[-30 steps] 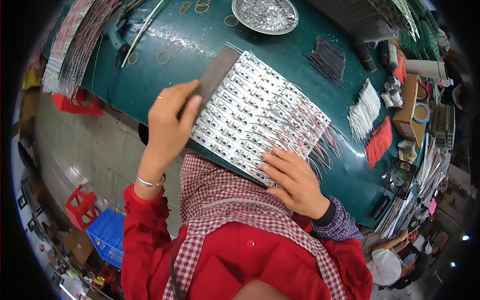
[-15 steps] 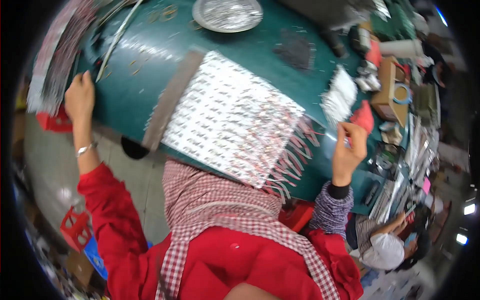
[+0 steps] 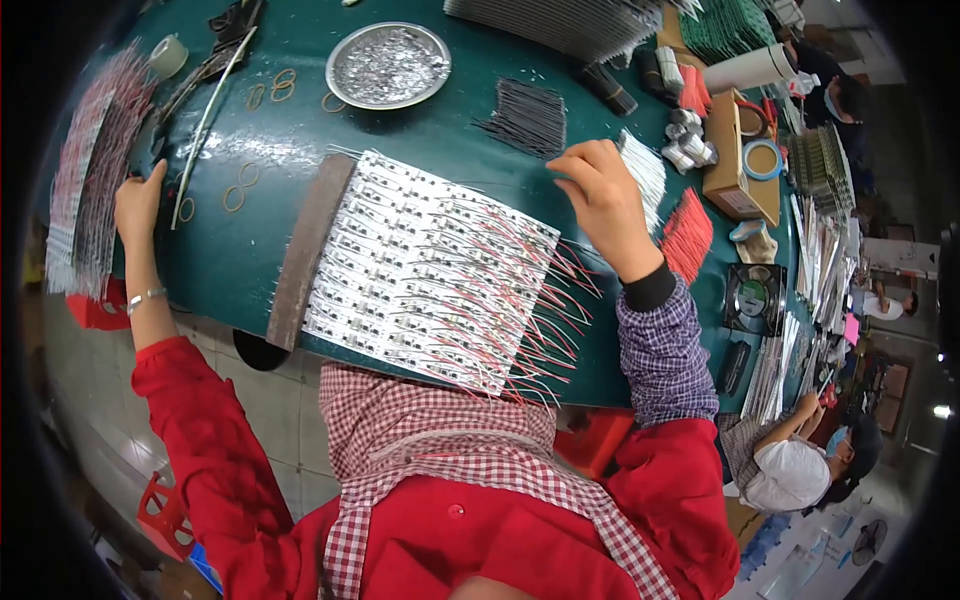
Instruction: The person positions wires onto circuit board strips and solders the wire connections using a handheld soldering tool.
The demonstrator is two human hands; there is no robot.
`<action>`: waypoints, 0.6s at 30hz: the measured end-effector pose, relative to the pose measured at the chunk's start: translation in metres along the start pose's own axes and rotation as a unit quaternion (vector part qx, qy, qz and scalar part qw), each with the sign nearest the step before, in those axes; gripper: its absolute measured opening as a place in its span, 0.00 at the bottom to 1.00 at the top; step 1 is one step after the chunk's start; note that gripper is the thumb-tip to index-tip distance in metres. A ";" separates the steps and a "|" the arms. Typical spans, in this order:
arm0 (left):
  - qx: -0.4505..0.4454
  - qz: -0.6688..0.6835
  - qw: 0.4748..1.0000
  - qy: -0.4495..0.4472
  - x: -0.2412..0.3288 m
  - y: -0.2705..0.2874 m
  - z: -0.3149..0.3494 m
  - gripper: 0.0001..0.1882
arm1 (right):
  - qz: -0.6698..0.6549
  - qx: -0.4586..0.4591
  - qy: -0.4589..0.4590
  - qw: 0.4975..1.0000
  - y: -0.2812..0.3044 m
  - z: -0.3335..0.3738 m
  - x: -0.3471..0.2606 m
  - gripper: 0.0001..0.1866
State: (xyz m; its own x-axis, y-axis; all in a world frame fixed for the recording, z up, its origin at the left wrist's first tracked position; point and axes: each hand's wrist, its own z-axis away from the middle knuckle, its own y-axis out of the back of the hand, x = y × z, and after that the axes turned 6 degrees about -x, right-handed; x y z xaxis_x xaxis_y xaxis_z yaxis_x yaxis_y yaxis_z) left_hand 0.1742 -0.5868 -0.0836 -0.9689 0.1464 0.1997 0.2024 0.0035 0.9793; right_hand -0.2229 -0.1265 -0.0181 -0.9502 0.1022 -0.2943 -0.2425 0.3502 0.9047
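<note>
Lying flat: panel [image 3: 398, 255] | wires [image 3: 535, 345]: pointing right | bar [image 3: 312, 250]: far end leaning right

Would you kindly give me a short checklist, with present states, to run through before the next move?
1. Sheet flat on the table: ok.
2. Bar lying along the sheet's left side: ok.
3. Attached wires kept within the sheet's edge: not ok; many ends, some red, stick out on the right.
4. Left grip and right grip off the sheet: ok, the right one near the black pile.
5. Both grips empty: cannot tell; neither palm shows clearly.
6. Black, white and red piles sorted by colour: ok.
</note>
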 end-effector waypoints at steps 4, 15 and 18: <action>-0.085 0.072 0.992 0.066 0.004 0.004 -0.011 0.33 | 0.021 -0.049 0.028 0.998 -0.018 -0.019 0.005 0.15; 0.160 0.424 0.891 0.026 -0.011 0.018 0.089 0.16 | 0.040 -0.008 0.065 0.997 -0.041 -0.038 0.014 0.06; 0.193 0.594 0.780 -0.025 0.015 0.024 0.153 0.09 | 0.006 0.020 0.046 0.999 -0.042 -0.035 0.018 0.07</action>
State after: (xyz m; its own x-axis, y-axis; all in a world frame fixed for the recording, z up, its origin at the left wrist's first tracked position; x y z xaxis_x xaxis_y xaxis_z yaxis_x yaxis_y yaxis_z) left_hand 0.1859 -0.4331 -0.0624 -0.0587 0.3128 0.9480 0.9911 0.1323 0.0178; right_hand -0.2364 -0.1725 -0.0504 -0.9674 0.0211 -0.2524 -0.2250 0.3863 0.8945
